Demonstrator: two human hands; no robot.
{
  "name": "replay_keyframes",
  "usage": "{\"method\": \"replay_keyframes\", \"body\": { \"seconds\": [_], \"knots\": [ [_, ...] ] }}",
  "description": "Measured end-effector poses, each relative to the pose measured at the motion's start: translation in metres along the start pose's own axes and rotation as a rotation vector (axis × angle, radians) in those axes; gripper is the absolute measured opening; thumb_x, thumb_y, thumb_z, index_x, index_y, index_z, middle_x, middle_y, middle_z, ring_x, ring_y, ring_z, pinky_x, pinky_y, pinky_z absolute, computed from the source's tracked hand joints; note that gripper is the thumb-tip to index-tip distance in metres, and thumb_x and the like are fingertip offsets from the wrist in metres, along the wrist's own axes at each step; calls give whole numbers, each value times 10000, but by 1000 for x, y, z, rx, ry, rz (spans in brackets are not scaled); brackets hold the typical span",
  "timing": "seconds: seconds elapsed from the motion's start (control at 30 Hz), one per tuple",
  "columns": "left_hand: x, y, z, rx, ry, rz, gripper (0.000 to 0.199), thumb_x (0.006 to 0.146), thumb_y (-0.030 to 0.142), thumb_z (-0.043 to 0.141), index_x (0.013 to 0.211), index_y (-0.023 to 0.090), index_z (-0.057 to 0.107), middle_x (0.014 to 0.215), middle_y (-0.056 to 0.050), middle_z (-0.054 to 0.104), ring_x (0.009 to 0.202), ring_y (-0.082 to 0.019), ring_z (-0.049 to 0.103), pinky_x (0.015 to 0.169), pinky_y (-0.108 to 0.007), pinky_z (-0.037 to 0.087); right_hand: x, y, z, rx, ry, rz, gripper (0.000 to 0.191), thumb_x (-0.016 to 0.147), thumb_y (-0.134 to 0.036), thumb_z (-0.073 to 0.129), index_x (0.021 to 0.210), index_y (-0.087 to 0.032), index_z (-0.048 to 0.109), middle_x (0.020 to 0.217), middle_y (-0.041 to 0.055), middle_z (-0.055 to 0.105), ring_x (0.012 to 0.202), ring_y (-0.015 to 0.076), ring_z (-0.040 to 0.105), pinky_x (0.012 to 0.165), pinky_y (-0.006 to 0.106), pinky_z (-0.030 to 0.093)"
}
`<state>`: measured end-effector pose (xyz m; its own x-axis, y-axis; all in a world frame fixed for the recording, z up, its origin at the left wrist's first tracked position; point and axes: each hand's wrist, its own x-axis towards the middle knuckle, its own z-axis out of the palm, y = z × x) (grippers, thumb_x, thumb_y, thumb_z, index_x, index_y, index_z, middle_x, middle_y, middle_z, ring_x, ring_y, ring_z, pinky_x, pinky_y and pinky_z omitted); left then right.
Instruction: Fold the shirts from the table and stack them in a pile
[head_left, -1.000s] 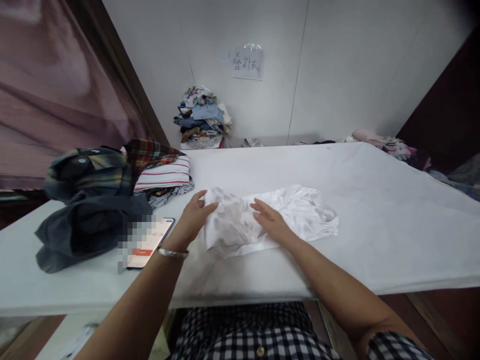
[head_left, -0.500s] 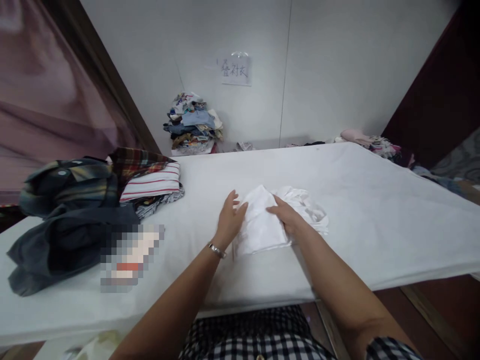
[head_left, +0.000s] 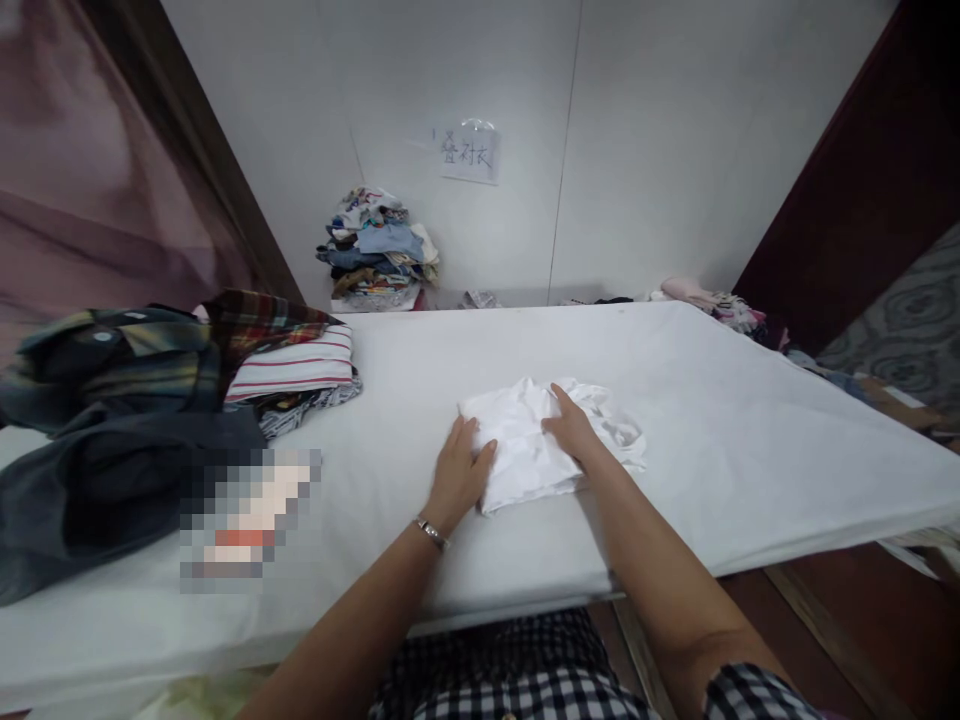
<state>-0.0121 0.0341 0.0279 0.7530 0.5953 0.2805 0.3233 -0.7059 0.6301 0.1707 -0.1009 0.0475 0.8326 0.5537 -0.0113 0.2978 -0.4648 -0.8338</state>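
A white garment (head_left: 517, 450), partly folded, lies on the white-covered table (head_left: 420, 370), its crumpled part spreading to the right. At its left edge rests my left hand (head_left: 463, 470), thumb apart from the fingers, with a metal bracelet on the wrist. My right hand (head_left: 568, 425) is on top of the garment near its middle, with thumb and index finger spread. The right hand's other fingers are mostly hidden beneath it.
Dark and plaid clothes (head_left: 120, 370) lie at the left, beside a striped folded shirt (head_left: 296, 362). A pixelated patch (head_left: 255, 515) covers something near them. Behind the table stands a clothes pile (head_left: 382, 245); more clothes (head_left: 712, 305) lie beyond the right edge.
My left hand has lowered slightly and now lies at the garment's left edge. The garment's folded part has settled flatter and extends further left. The view has shifted slightly.
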Motion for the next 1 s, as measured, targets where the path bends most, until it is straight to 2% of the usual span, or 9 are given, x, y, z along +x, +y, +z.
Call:
{"method": "replay_keyframes", "body": {
  "seconds": [0.2,0.33,0.4,0.47,0.53,0.63,0.8,0.9,1.0],
  "knots": [
    [-2,-2,1,156,-100,102,435,925,402,486,1283,182,597,1488,-145,474,1398,-317,394,1153,-521,304,-12,-7,-8,-54,34,-80,720,717,-183,677,1414,-211,499,1403,113,556,1297,290,499,1134,444,326],
    [1,-1,-6,123,-166,57,458,932,435,453,1287,186,600,1491,-150,468,1404,-310,390,1160,-487,298,-47,-4,-27,116,191,-129,488,767,-309,666,1248,-237,624,1234,92,649,992,243,641,959,436,493],
    [9,1,-12,101,-175,44,477,934,453,438,1296,185,594,1494,-148,465,1408,-302,385,1158,-477,300,-74,2,-37,282,190,-33,388,772,-376,672,1128,-222,658,1038,72,700,771,202,655,729,379,567],
    [23,4,-18,103,-168,60,499,933,462,435,1309,171,584,1496,-153,463,1415,-297,375,1160,-466,292,-104,10,-44,467,118,131,352,763,-412,698,1039,-200,653,903,61,709,630,173,641,548,316,545],
    [42,8,-21,127,-172,98,523,932,459,435,1331,145,566,1503,-164,451,1422,-295,361,1166,-460,270,-130,16,-50,620,25,324,352,750,-406,738,1005,-185,640,906,80,720,628,175,667,496,286,535],
    [77,19,-18,176,-237,159,534,938,446,421,1354,132,540,1511,-172,437,1428,-299,348,1171,-474,232,-152,17,-54,781,-69,560,338,761,-378,765,992,-166,637,1067,139,716,807,215,722,555,285,578],
    [128,35,10,139,-478,177,519,917,423,452,1339,135,541,1468,-176,491,1368,-314,434,1140,-460,271,-144,0,-51,982,-149,675,271,849,-362,699,1006,-153,628,1171,162,682,975,233,710,588,264,585],
    [151,41,29,103,-556,128,571,833,402,574,1327,116,550,1404,-203,549,1302,-342,505,1083,-440,354,-129,-9,-41,1035,-179,713,238,895,-378,644,961,-150,636,1035,127,706,912,203,714,547,223,559],
    [169,46,42,63,-581,86,648,738,358,672,1327,117,552,1327,-211,610,1218,-345,578,1008,-410,430,-114,-11,-27,1045,-146,763,242,916,-388,614,860,-153,627,797,66,677,721,147,694,451,166,472]
  ]
}}
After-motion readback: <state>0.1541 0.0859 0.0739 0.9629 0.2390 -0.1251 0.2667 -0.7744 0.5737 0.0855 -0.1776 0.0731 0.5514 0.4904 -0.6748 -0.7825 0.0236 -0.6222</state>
